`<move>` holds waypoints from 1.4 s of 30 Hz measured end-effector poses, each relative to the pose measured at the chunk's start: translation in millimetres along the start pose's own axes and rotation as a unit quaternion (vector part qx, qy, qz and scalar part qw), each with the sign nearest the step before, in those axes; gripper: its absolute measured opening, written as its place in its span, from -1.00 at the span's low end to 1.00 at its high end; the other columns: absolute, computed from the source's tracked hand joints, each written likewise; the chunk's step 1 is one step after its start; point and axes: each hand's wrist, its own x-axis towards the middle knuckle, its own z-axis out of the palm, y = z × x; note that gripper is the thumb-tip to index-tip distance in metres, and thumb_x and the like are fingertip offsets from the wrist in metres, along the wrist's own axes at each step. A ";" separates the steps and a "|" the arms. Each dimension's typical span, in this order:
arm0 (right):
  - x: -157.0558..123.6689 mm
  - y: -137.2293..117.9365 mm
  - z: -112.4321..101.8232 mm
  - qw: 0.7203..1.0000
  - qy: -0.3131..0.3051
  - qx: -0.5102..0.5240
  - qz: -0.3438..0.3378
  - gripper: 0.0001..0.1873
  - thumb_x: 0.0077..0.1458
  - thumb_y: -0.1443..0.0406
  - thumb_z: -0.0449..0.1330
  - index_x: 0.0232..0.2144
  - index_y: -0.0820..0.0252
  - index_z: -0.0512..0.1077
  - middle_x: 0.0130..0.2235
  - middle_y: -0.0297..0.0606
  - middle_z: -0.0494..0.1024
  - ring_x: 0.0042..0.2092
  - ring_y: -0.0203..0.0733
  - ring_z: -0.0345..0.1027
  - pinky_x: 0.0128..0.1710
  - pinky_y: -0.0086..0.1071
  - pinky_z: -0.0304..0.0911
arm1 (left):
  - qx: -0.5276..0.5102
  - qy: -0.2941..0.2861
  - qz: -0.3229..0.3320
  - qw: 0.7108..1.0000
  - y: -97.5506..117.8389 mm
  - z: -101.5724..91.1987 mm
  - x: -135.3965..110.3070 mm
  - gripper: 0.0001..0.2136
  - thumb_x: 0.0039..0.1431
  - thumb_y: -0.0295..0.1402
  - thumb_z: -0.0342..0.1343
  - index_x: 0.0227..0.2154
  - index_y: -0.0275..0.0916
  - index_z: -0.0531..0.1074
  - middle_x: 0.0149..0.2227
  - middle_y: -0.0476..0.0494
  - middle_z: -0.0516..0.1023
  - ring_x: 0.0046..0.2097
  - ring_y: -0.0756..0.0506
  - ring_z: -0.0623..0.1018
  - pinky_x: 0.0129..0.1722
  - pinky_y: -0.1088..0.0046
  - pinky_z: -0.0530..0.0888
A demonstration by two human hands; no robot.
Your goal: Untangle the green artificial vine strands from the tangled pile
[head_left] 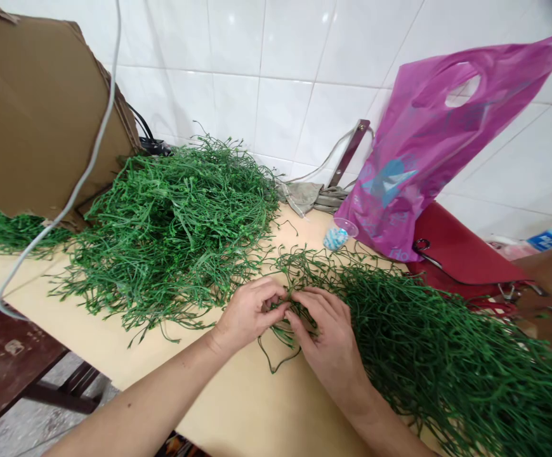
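My left hand (250, 314) and my right hand (328, 327) meet over the table, fingertips nearly touching. Both pinch thin green plastic plant stems (283, 334) between thumb and fingers. A loose stem loops down below the hands, and the exact spot where the fingertips grip is partly hidden. Beyond my left hand lies a big tangled heap of green plastic stems (176, 222) with small bud-like tips. Another long heap of the same stems (428, 343) stretches away to the right, beside my right hand.
A cardboard box (33, 108) stands at the left, crossed by a white cable (98, 146). Against the tiled wall are a purple plastic bag (428, 139), a red bag (471, 247) and a small clear cup with blue-white bits (337, 237). A dark wooden stool (9, 362) is lower left.
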 end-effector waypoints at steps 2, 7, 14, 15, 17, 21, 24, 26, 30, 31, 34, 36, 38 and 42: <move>-3.7 6.2 6.5 0.999 -0.013 0.039 0.022 -0.84 0.29 0.31 0.15 -0.09 0.13 0.45 -0.16 -0.21 0.62 -0.09 -0.06 0.44 -0.07 -0.15 0.27 | 0.001 -0.005 0.003 1.000 -1.6 0.9 -1.4 -0.96 0.20 -0.47 0.17 -0.38 -0.25 0.45 -0.46 0.02 0.37 -0.37 0.00 0.38 -0.38 0.54 0.27; -4.0 11.7 6.6 0.999 -0.027 0.040 0.006 -0.88 0.28 0.40 0.13 -0.18 0.13 0.44 -0.22 -0.26 0.59 -0.13 -0.10 0.41 -0.11 -0.21 0.27 | 0.001 -0.034 -0.038 0.999 -0.9 2.9 -2.6 -0.95 0.15 -0.49 0.17 -0.40 -0.24 0.45 -0.45 0.02 0.39 -0.37 -0.01 0.39 -0.37 0.53 0.28; -2.4 7.2 9.6 0.991 -0.026 -0.115 -0.055 -0.81 0.30 0.46 0.02 -0.16 0.23 0.42 -0.22 -0.15 0.55 -0.06 0.01 0.33 -0.01 -0.13 0.17 | 0.022 -0.085 -0.107 0.990 4.8 4.0 1.3 -0.93 0.18 -0.41 0.11 -0.42 -0.22 0.40 -0.47 0.04 0.38 -0.41 -0.01 0.36 -0.41 0.49 0.23; -2.6 7.1 11.2 0.989 -0.023 -0.134 -0.059 -0.80 0.31 0.46 0.01 -0.16 0.24 0.42 -0.23 -0.13 0.54 -0.06 0.02 0.33 -0.01 -0.13 0.17 | 0.031 -0.096 -0.100 0.990 4.9 3.7 1.8 -0.89 0.21 -0.40 0.08 -0.44 -0.22 0.39 -0.47 0.03 0.38 -0.39 -0.02 0.38 -0.39 0.48 0.24; -3.3 6.0 13.5 0.983 -0.023 -0.169 -0.068 -0.78 0.31 0.46 -0.02 -0.15 0.27 0.42 -0.22 -0.10 0.53 -0.04 0.04 0.30 -0.01 -0.13 0.15 | 0.051 -0.117 -0.090 0.988 4.8 2.9 2.6 -0.85 0.22 -0.40 0.05 -0.48 -0.21 0.35 -0.47 0.02 0.39 -0.37 -0.02 0.40 -0.37 0.48 0.25; -4.9 0.6 13.2 0.974 -0.044 -0.202 -0.096 -0.75 0.28 0.50 -0.03 -0.16 0.28 0.42 -0.22 -0.07 0.52 -0.08 0.04 0.27 -0.02 -0.14 0.15 | 0.084 -0.132 -0.092 0.983 6.2 2.0 3.2 -0.83 0.18 -0.44 0.04 -0.53 -0.19 0.26 -0.49 0.02 0.37 -0.38 -0.05 0.38 -0.37 0.43 0.25; -5.5 -2.8 10.7 0.973 -0.056 -0.203 -0.095 -0.76 0.24 0.51 0.00 -0.18 0.28 0.44 -0.26 -0.09 0.49 -0.17 0.03 0.24 -0.12 -0.15 0.15 | 0.102 -0.145 -0.088 0.980 10.2 2.6 2.9 -0.79 0.24 -0.40 -0.03 -0.53 -0.18 0.24 -0.48 -0.02 0.39 -0.37 -0.08 0.39 -0.31 0.38 0.28; -5.4 -3.0 9.6 0.979 -0.067 -0.178 -0.078 -0.76 0.23 0.51 -0.01 -0.20 0.27 0.44 -0.29 -0.09 0.47 -0.22 0.03 0.19 -0.20 -0.16 0.14 | 0.111 -0.150 -0.085 0.979 13.1 3.3 2.4 -0.75 0.33 -0.38 -0.14 -0.50 -0.18 0.25 -0.45 -0.06 0.41 -0.35 -0.11 0.40 -0.24 0.33 0.30; -4.1 -1.7 9.7 0.989 -0.085 -0.106 -0.053 -0.72 0.24 0.51 -0.04 -0.37 0.17 0.39 -0.39 -0.18 0.41 -0.33 -0.04 0.12 -0.32 -0.21 0.06 | 0.110 -0.160 -0.075 0.978 13.8 2.9 0.9 -0.67 0.39 -0.34 -0.24 -0.52 -0.18 0.23 -0.45 -0.08 0.41 -0.35 -0.11 0.40 -0.19 0.30 0.30; -3.7 -2.0 9.8 0.991 -0.089 -0.089 -0.052 -0.71 0.26 0.50 -0.05 -0.41 0.16 0.36 -0.41 -0.21 0.40 -0.34 -0.07 0.12 -0.33 -0.23 0.05 | 0.104 -0.162 -0.071 0.979 13.0 2.3 0.4 -0.66 0.39 -0.34 -0.25 -0.53 -0.18 0.21 -0.46 -0.07 0.39 -0.36 -0.11 0.39 -0.20 0.31 0.30; -1.9 -5.0 8.5 0.994 -0.102 -0.019 -0.033 -0.70 0.29 0.46 -0.06 -0.47 0.14 0.28 -0.46 -0.29 0.37 -0.37 -0.14 0.15 -0.32 -0.27 0.06 | 0.084 -0.169 -0.063 0.980 10.3 0.8 -1.0 -0.67 0.37 -0.34 -0.24 -0.56 -0.18 0.15 -0.49 -0.04 0.34 -0.38 -0.09 0.36 -0.22 0.34 0.29; -0.5 -7.7 6.1 0.993 -0.112 0.031 -0.009 -0.71 0.27 0.43 -0.04 -0.51 0.13 0.22 -0.49 -0.34 0.33 -0.39 -0.19 0.15 -0.34 -0.31 0.06 | 0.068 -0.172 -0.059 0.981 9.9 0.1 -1.4 -0.69 0.34 -0.35 -0.22 -0.57 -0.17 0.10 -0.52 -0.01 0.28 -0.40 -0.07 0.33 -0.24 0.35 0.28; 0.9 -10.1 3.4 0.989 -0.123 0.085 0.022 -0.69 0.25 0.40 -0.02 -0.55 0.12 0.14 -0.53 -0.39 0.27 -0.44 -0.24 0.13 -0.38 -0.35 0.04 | 0.048 -0.175 -0.056 0.982 10.8 -0.4 -1.2 -0.70 0.30 -0.36 -0.19 -0.58 -0.17 0.05 -0.54 0.01 0.22 -0.42 -0.06 0.30 -0.28 0.37 0.27; 3.8 -11.9 0.2 0.965 -0.151 0.191 0.092 -0.65 0.21 0.34 -0.02 -0.60 0.10 -0.02 -0.59 -0.47 0.10 -0.50 -0.31 0.01 -0.47 -0.40 -0.05 | -0.008 -0.185 -0.049 0.981 14.1 -1.6 -0.2 -0.71 0.27 -0.35 -0.19 -0.59 -0.18 0.00 -0.55 0.03 0.16 -0.45 -0.02 0.26 -0.38 0.44 0.24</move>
